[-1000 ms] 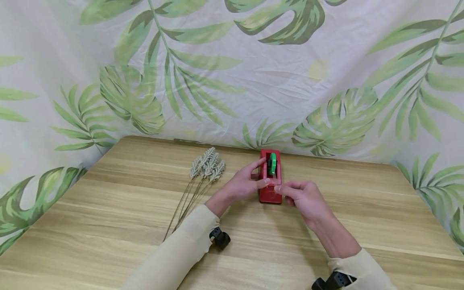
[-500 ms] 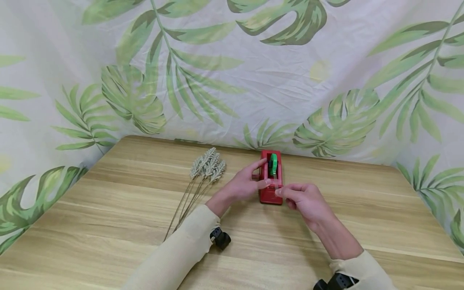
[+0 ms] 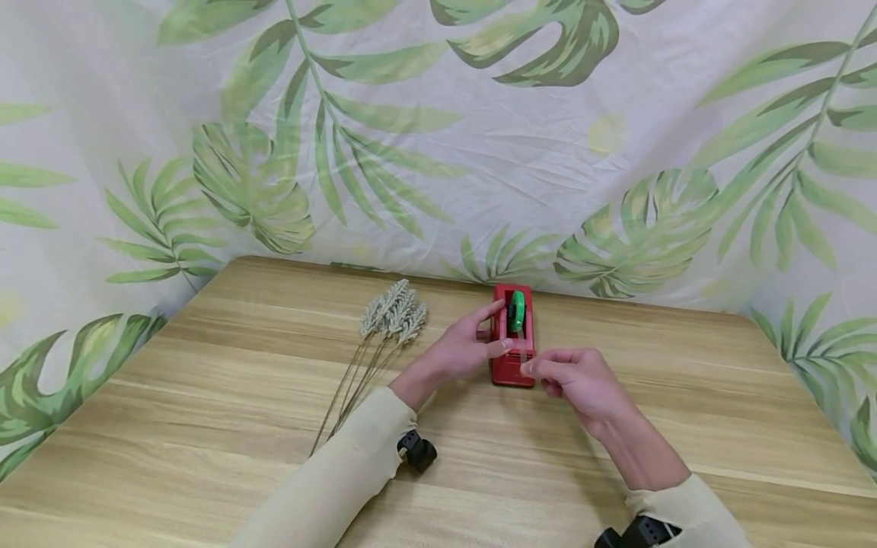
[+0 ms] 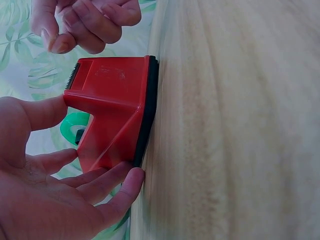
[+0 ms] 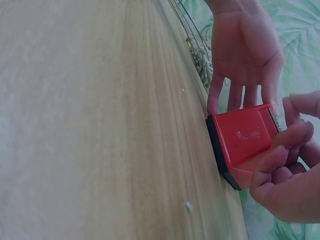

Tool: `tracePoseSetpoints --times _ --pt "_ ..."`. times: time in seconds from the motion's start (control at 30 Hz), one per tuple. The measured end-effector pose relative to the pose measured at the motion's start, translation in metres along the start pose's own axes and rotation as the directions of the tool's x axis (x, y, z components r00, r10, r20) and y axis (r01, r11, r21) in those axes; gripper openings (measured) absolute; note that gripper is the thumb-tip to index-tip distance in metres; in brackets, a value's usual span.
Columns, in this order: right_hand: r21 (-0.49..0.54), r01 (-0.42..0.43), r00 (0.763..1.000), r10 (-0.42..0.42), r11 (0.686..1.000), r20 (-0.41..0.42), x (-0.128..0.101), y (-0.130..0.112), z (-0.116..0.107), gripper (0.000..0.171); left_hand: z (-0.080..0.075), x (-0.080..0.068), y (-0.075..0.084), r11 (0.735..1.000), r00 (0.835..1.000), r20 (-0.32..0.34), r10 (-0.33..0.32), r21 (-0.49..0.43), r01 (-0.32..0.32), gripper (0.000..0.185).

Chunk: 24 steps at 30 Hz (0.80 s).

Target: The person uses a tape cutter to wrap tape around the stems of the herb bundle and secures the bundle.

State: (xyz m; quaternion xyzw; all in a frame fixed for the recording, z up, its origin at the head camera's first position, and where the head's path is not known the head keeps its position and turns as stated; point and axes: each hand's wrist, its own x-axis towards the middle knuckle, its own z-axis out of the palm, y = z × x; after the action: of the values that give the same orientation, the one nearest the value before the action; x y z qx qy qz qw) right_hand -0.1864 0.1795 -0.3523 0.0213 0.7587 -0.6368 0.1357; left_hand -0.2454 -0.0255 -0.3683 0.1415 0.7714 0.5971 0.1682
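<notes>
Standing on the wooden table (image 3: 205, 396) toward its far edge, a red tape dispenser (image 3: 512, 358), long axis running from the near side toward the leaf-printed backdrop (image 3: 438, 137), toothed cutter end pointing back at the person. Glossy red plastic body with a black base strip, sloped at the rear, carrying a green tape roll (image 3: 515, 310) upright in its far half. Braced on the dispenser's left flank by the left hand (image 3: 460, 352), fingers straight and spread along the side, thumb laid against the top near the cutter. Just in front of the cutter, the right hand (image 3: 578, 380), fingers curled, thumb and forefinger pinched together; anything held between them too thin to make out. Left of the dispenser, a bundle of dried wheat stalks (image 3: 392, 312), heads toward the backdrop.
</notes>
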Motion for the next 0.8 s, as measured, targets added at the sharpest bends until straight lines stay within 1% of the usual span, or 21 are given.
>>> tracePoseSetpoints --times 0.17,0.4,0.63,0.8 --pt "-0.012 0.022 0.999 -0.022 1.0 0.025 -0.0013 0.0 -0.0007 0.012 0.0008 -0.0004 0.0004 1.0 1.0 -0.003 -0.01 -0.013 0.01 0.074" --pt "-0.027 0.031 0.999 -0.03 0.999 0.036 -0.0021 -0.0002 -0.0019 0.011 0.0006 -0.001 0.0011 1.0 1.0 -0.002 -0.013 -0.016 0.013 0.074" --pt "-0.041 0.033 0.999 -0.032 0.999 0.037 -0.0031 -0.0005 -0.0052 0.012 0.0004 -0.0014 0.0009 1.0 1.0 -0.004 0.007 0.016 -0.007 0.073" --pt "-0.047 0.041 0.998 -0.038 0.998 0.046 -0.004 -0.0005 -0.0064 0.011 0.0004 -0.0019 0.0009 1.0 1.0 -0.005 0.016 0.016 -0.016 0.072"
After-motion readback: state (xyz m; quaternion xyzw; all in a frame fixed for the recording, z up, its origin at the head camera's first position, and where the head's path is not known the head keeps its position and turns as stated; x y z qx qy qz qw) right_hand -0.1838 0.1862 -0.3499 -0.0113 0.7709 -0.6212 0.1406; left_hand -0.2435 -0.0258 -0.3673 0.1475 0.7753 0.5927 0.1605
